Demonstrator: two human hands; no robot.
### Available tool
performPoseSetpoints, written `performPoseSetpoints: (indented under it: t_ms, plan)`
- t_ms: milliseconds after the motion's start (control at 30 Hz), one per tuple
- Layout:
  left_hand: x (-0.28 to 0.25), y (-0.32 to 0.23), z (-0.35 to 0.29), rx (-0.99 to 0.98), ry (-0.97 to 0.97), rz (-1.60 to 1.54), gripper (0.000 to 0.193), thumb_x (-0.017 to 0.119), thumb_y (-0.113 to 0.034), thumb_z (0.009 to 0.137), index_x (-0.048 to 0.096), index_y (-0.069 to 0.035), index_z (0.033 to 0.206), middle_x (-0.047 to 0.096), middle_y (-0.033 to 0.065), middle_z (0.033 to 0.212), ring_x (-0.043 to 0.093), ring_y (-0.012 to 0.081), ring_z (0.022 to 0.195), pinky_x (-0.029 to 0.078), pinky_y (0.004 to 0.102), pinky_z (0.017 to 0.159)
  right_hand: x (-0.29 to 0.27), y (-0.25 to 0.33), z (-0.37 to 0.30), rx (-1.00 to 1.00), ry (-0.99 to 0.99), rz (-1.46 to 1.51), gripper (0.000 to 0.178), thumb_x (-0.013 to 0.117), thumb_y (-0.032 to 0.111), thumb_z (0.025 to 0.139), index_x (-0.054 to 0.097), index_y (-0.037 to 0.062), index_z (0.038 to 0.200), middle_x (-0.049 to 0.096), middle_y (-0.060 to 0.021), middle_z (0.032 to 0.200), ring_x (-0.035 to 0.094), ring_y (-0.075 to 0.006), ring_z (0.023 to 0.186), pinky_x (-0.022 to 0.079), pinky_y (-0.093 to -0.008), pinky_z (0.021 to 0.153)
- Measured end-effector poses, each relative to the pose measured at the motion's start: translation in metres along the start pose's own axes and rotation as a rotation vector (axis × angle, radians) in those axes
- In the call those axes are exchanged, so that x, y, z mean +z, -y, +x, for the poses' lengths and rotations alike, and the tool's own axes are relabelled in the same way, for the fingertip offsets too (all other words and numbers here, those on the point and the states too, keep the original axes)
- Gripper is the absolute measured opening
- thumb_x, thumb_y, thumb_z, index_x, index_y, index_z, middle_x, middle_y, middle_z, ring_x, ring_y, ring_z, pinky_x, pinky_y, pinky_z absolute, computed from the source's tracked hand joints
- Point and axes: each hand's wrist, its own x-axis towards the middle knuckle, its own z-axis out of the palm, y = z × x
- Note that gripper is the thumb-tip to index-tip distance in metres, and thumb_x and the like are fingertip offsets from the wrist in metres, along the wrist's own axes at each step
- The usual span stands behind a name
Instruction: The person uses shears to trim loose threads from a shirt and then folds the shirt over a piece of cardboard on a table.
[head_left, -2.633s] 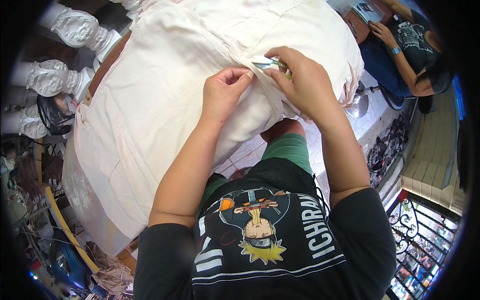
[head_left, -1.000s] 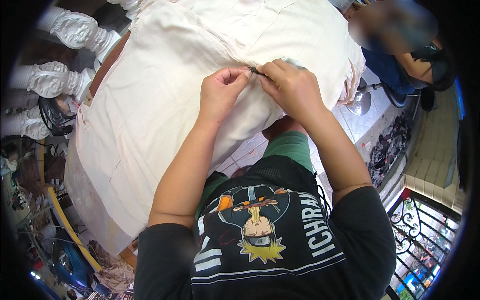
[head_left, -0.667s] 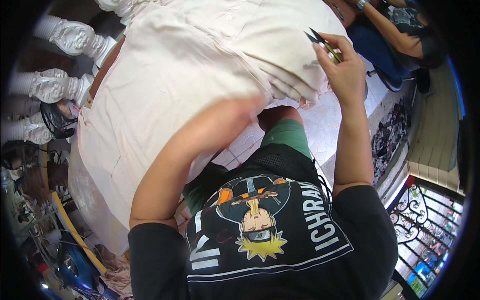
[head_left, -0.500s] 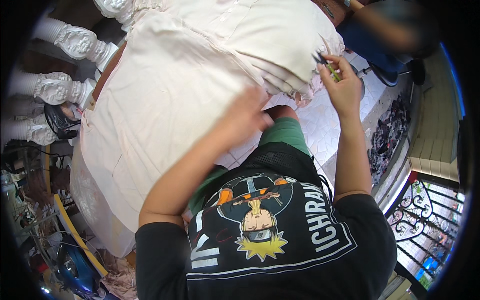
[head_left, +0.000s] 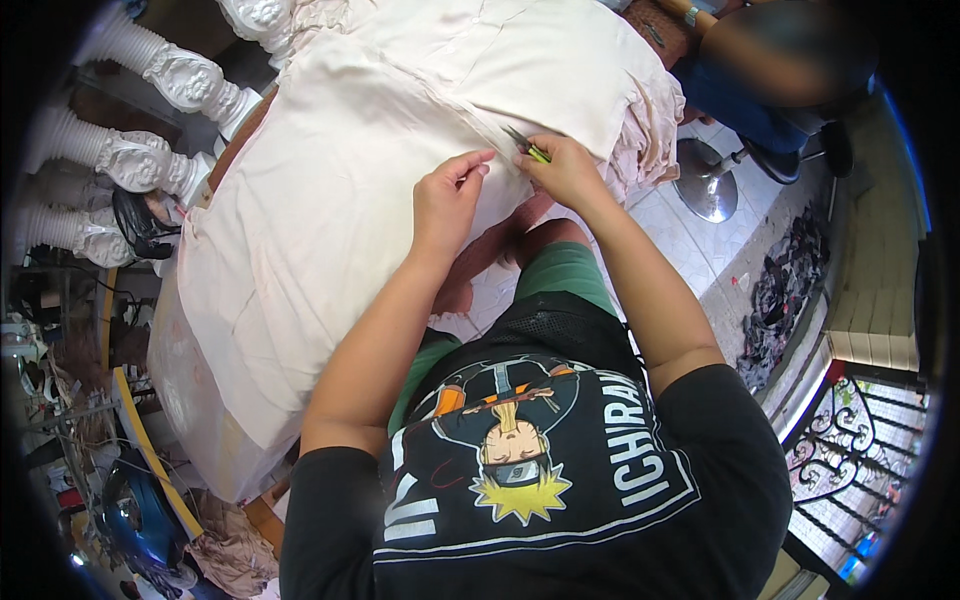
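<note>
Over creased cream cloth (head_left: 330,180), the right hand (head_left: 565,172) gripped green-handled, dark-bladed snips (head_left: 538,154); the left hand (head_left: 447,197) curled half-closed, contents unclear.

A black short-sleeved T-shirt (head_left: 590,560) bears a cartoon figure (head_left: 514,447) with spiky yellow hair (head_left: 520,497) and orange sleeves (head_left: 450,401) beside bold white lettering (head_left: 640,455), above black mesh (head_left: 535,318) and green shorts (head_left: 568,272).

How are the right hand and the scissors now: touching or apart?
Touching: the head view shows the right hand gripping the green-handled scissors, with no gap between them.
</note>
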Motion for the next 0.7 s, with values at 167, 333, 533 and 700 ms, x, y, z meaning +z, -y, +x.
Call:
performPoseSetpoints:
  t_ms: [167,333,533,700]
  plan:
    - [0.02,0.005,0.012,0.008,-0.053,-0.029,0.02,0.063,-0.01,0.084,0.068,-0.003,0.102,0.067,0.0084,0.099,0.06,0.0098,0.084,0.048,0.0224,0.076,0.0,-0.004,0.004,0.128,0.086,0.319,0.021,0.065,0.021,0.084,0.065,0.0009,0.091,0.058,0.0021,0.074,0.049,-0.0051,0.069,0.042,-0.0207,0.062]
    - [0.035,0.016,0.017,0.07,-0.108,-0.01,0.021,0.067,-0.01,0.082,0.068,0.0,0.101,0.065,0.0104,0.103,0.062,0.0122,0.09,0.048,0.0239,0.08,0.002,-0.008,0.005,0.123,0.089,0.456,0.017,0.064,0.018,0.085,0.066,0.002,0.091,0.059,0.004,0.078,0.049,-0.0041,0.072,0.042,-0.0184,0.065]
    - [0.036,0.007,0.018,-0.057,-0.119,-0.083,0.021,0.067,-0.012,0.082,0.068,0.0,0.099,0.068,0.0078,0.092,0.063,0.0109,0.083,0.048,0.0225,0.077,-0.001,-0.004,0.002,0.05,0.094,0.461,0.017,0.064,0.018,0.085,0.066,0.002,0.091,0.057,0.0047,0.073,0.048,-0.0035,0.066,0.041,-0.0193,0.059]
    - [0.037,0.004,0.017,-0.039,-0.149,0.016,0.018,0.066,-0.012,0.083,0.068,0.0,0.095,0.069,0.0058,0.084,0.063,0.0098,0.076,0.049,0.0222,0.071,0.004,-0.01,0.005,0.058,0.076,0.418,0.027,0.063,0.028,0.083,0.067,0.0023,0.089,0.056,-0.006,0.06,0.048,-0.0116,0.056,0.042,-0.0298,0.055]
